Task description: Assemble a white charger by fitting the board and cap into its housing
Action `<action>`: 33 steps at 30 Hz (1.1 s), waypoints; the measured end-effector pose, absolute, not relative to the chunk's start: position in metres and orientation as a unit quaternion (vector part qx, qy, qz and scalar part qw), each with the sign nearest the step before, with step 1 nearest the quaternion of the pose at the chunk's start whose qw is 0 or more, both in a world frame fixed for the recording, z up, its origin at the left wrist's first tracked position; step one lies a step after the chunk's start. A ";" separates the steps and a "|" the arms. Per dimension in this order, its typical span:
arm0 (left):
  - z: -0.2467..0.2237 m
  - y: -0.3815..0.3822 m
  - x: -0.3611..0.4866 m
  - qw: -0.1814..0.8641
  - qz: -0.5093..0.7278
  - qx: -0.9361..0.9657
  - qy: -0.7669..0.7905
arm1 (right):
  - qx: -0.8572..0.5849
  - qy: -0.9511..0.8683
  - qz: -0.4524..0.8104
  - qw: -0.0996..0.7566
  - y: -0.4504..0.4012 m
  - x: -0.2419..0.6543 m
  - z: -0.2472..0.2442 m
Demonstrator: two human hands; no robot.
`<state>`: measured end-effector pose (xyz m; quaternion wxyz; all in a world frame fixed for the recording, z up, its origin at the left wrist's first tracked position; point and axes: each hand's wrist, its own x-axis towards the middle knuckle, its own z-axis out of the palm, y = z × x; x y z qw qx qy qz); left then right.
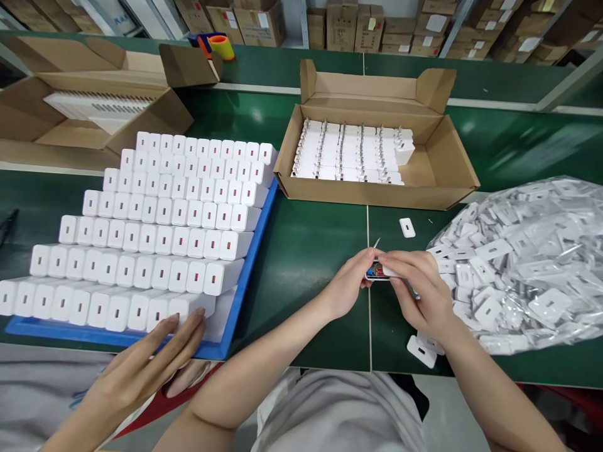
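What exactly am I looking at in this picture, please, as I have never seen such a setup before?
There is no machine here: a person works with bare hands, and the single picture comes from a camera on that person's head, looking forward and down. The left hand and right hand together hold a small white housing with coloured parts showing inside. On the green tabletop, to the left, a blue tray carries rows of white slotted blocks; another person's hand touches one in the nearest row. Farther back, an open brown cardboard box holds rows of white pieces with metal prongs. To the right lies a clear plastic bag of white slotted pieces.
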<state>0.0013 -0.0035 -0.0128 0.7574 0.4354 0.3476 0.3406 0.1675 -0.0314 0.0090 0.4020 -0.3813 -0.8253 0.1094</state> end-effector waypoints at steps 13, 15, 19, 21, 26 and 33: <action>-0.012 -0.004 0.003 0.783 0.345 0.393 0.338 | -0.516 -0.642 0.280 0.494 -0.029 0.175 0.001; -0.010 -0.003 0.004 0.795 0.358 0.353 0.340 | -0.564 -0.667 0.240 0.424 -0.022 0.184 -0.003; -0.004 0.001 0.005 0.811 0.409 0.233 0.348 | -0.548 -0.785 0.213 0.195 -0.016 0.191 -0.009; -0.002 0.003 0.004 0.803 0.436 0.204 0.352 | -0.527 -0.816 0.165 0.172 -0.018 0.186 -0.012; -0.001 0.012 -0.003 0.764 0.483 0.165 0.394 | -0.437 -0.885 0.076 0.143 -0.022 0.167 -0.023; 0.001 0.022 -0.010 0.744 0.531 0.115 0.388 | -0.393 -0.911 0.082 0.097 -0.020 0.165 -0.030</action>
